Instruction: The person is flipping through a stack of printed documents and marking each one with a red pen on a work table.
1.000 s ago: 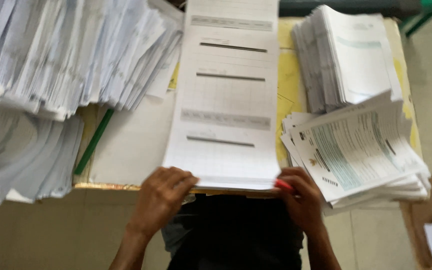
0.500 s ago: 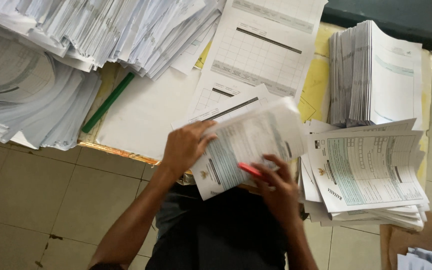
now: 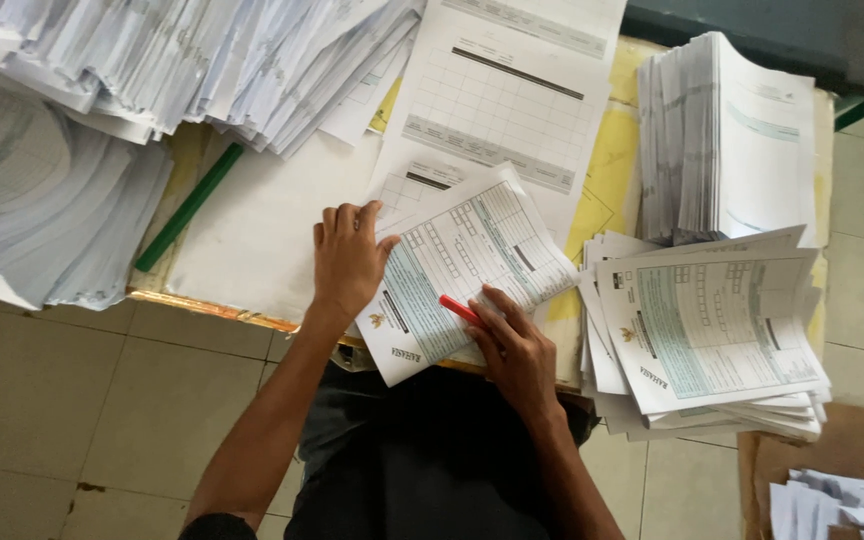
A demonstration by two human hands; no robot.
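A printed form booklet [image 3: 472,265] with teal panels lies tilted at the near edge of the table. My left hand [image 3: 347,260] rests flat on its left corner, fingers spread. My right hand [image 3: 517,350] lies on the booklet's lower right part and holds a red pen [image 3: 460,309] between thumb and fingers. Under the booklet lies a large white sheet with a printed grid [image 3: 512,95].
A stack of similar teal forms [image 3: 707,330] sits to the right, a tall pile of papers [image 3: 732,140] behind it. Fanned heaps of papers [image 3: 152,60] fill the left and back. A green ruler [image 3: 187,208] lies on the yellow table [image 3: 607,170]. Tiled floor below.
Earlier both hands held the near edge of the large gridded sheet. A teal form booklet has since come onto the table in front of me, and both hands now rest on it.
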